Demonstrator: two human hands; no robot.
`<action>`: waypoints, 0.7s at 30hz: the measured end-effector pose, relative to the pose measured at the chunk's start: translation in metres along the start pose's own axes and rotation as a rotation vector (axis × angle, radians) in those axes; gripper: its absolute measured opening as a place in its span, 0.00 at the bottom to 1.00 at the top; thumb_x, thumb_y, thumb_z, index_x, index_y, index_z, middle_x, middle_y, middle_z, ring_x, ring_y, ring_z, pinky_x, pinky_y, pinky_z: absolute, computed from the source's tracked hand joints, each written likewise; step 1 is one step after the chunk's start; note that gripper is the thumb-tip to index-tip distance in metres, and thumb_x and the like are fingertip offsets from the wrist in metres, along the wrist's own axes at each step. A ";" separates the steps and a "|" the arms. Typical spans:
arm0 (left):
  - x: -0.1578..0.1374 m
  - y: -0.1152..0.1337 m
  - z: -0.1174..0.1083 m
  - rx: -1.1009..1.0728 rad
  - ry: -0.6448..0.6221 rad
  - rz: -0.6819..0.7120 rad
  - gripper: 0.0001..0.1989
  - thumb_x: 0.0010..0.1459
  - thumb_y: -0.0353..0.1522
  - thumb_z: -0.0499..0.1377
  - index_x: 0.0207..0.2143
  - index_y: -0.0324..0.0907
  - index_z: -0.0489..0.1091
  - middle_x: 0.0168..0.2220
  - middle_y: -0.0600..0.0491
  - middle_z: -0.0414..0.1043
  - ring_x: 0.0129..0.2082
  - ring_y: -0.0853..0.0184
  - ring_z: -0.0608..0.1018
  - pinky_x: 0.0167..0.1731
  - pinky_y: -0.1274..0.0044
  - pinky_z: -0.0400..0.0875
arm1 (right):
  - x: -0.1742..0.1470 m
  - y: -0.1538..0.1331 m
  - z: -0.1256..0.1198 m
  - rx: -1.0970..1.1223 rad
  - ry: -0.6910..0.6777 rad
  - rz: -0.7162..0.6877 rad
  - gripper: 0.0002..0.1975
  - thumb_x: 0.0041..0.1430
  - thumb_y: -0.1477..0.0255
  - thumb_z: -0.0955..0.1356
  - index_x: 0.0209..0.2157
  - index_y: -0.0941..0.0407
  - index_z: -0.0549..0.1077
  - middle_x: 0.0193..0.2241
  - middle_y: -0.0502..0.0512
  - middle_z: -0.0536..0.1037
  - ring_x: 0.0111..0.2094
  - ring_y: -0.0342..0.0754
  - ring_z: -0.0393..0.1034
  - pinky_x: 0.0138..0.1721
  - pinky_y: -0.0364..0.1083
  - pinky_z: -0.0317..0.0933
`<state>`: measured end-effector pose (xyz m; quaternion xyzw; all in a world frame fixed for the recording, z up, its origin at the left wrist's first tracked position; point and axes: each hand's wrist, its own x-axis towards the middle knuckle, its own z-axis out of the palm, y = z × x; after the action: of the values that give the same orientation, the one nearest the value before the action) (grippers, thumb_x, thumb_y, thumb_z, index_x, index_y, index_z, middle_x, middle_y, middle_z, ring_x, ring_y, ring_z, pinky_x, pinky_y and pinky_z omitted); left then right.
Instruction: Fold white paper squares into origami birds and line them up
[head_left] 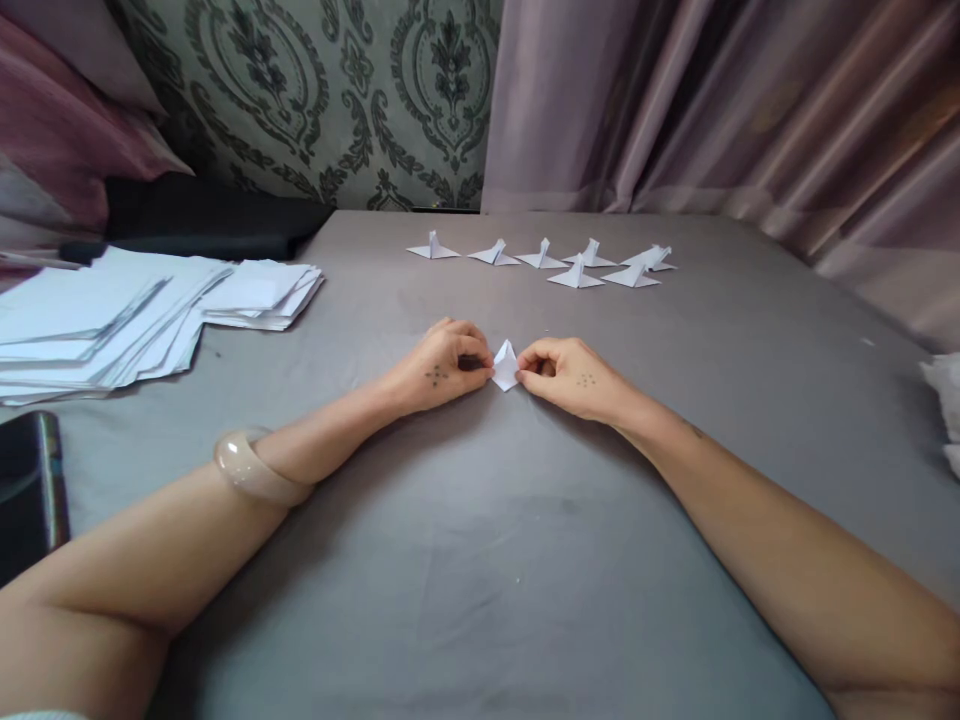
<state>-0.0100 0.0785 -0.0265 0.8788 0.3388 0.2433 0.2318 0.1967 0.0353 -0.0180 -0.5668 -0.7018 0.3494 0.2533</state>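
Note:
A small folded piece of white paper [506, 366], roughly diamond-shaped with a pointed top, is between my hands above the middle of the grey-covered table [517, 560]. My left hand [448, 366] pinches its left edge between thumb and fingers. On the opposite edge, the thumb and forefinger of my right hand [571, 376] are closed. Farther back, several white origami cranes [577, 273] stand in two loose rows with their wings spread.
Stacks of white paper sheets [97, 310] lie at the left, before a folded black cloth [210, 215]. A dark phone [30, 495] rests at the left edge. Crumpled white material [946, 400] shows at the far right. Curtains [600, 100] hang behind the table.

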 end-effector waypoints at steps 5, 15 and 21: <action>-0.003 0.002 0.000 0.212 0.026 0.139 0.08 0.57 0.31 0.57 0.32 0.42 0.76 0.36 0.50 0.74 0.39 0.63 0.70 0.41 0.70 0.59 | -0.001 0.003 0.001 -0.061 0.045 -0.075 0.06 0.50 0.72 0.66 0.29 0.56 0.75 0.28 0.49 0.73 0.25 0.40 0.62 0.28 0.42 0.55; -0.005 0.009 -0.007 0.510 -0.032 0.384 0.13 0.64 0.31 0.50 0.33 0.40 0.74 0.37 0.49 0.74 0.39 0.64 0.70 0.39 0.70 0.57 | -0.010 -0.002 0.002 -0.270 0.077 -0.249 0.10 0.56 0.78 0.63 0.32 0.56 0.76 0.31 0.51 0.72 0.28 0.40 0.64 0.33 0.41 0.56; -0.005 0.016 -0.009 0.631 -0.083 0.442 0.16 0.66 0.29 0.47 0.31 0.39 0.72 0.36 0.47 0.73 0.39 0.63 0.70 0.41 0.69 0.58 | -0.016 -0.009 0.004 -0.444 0.062 -0.259 0.10 0.61 0.76 0.62 0.36 0.57 0.75 0.34 0.53 0.71 0.32 0.43 0.66 0.35 0.43 0.55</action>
<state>-0.0107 0.0662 -0.0122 0.9679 0.1897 0.1353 -0.0942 0.1915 0.0181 -0.0128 -0.5243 -0.8200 0.1337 0.1866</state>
